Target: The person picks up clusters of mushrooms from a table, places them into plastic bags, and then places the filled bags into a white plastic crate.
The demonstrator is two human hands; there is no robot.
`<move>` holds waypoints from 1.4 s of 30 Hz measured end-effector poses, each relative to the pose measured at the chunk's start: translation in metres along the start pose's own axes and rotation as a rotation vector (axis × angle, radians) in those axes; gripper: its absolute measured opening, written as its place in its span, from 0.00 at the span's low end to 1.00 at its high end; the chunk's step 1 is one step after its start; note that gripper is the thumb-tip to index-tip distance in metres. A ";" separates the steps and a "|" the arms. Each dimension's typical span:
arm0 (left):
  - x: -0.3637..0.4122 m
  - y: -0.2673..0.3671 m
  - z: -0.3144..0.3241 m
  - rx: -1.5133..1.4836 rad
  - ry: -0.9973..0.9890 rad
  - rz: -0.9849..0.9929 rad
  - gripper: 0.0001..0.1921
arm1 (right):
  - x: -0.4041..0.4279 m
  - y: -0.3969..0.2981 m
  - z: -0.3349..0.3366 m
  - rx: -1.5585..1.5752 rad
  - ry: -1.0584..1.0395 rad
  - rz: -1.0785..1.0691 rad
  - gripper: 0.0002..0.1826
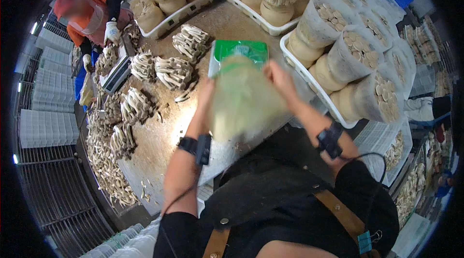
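Observation:
Between my two hands hangs a translucent pale-green plastic bag (246,102), blurred by motion. My left hand (207,89) grips its left side, with the fingers partly hidden by the plastic. At the bag's upper right, my right hand (277,75) is closed on its edge, also blurred. Just beyond the bag, a green printed plastic packet (250,49) lies on the table. Bunches of long-stemmed mushrooms rest left of my hands, among them one bunch (174,73) and another farther back (190,40).
White crates (317,86) (175,22) of mushroom blocks line the table's right and far sides. A co-worker in white gloves (112,33) handles mushrooms at a weighing scale (116,69). Trimmed mushroom pieces (112,178) are heaped at the left edge of the table (156,156).

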State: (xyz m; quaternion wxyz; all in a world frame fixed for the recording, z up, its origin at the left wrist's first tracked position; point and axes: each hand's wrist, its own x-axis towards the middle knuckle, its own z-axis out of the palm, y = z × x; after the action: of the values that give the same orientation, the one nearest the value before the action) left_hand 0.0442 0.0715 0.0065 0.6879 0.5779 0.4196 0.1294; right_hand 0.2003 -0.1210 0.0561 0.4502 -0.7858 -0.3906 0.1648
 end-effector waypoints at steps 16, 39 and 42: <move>-0.101 0.205 -0.054 0.166 0.237 0.639 0.16 | 0.110 -0.077 -0.054 0.065 0.020 -0.262 0.08; -0.097 0.040 -0.003 1.016 0.352 0.629 0.13 | -0.049 0.151 0.060 0.199 0.039 0.544 0.28; -0.105 0.041 -0.016 0.685 0.528 0.740 0.10 | -0.047 0.156 0.068 0.593 -0.221 0.653 0.23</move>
State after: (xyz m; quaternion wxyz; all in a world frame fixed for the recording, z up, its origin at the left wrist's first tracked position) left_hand -0.0192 0.0251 0.0889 0.2420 0.8245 0.3647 0.3585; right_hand 0.2008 -0.1627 -0.1155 0.5359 -0.6826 -0.1038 0.4860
